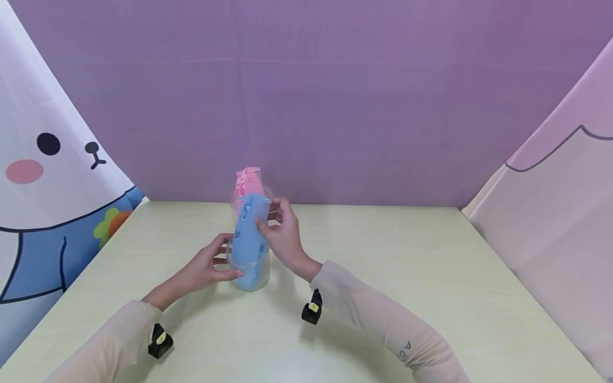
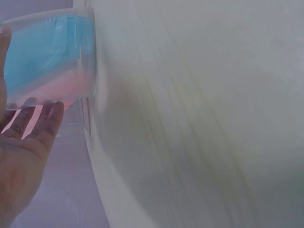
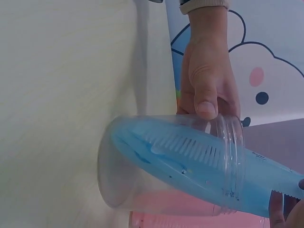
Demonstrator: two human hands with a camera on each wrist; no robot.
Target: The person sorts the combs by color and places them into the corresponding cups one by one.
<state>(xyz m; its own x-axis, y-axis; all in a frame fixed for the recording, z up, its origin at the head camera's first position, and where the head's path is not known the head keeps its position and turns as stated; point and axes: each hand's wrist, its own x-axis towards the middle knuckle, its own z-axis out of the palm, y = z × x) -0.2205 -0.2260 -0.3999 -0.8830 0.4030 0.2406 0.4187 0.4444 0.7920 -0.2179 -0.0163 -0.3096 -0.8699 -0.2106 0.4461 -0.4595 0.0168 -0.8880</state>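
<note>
A light-blue comb [image 1: 246, 234] with small dark prints leans in a clear plastic jar [image 1: 265, 276], its upper part sticking out above the rim. My right hand [image 1: 286, 236] pinches the comb near its toothed upper end. My left hand [image 1: 206, 268] holds the jar, thumb on the near side and fingers round the left. In the right wrist view, more teeth show on the blue comb [image 3: 199, 166] inside the jar; I cannot tell whether it is one comb or more. Behind stands a second clear jar [image 1: 268, 192] with a pink comb [image 1: 250, 181].
Both jars stand on a pale wood-look table [image 1: 383, 266]. A purple cloth [image 1: 359, 106] hangs at its back edge. Cartoon-printed cloths, one with a white animal [image 1: 48, 202], stand along the left and right sides.
</note>
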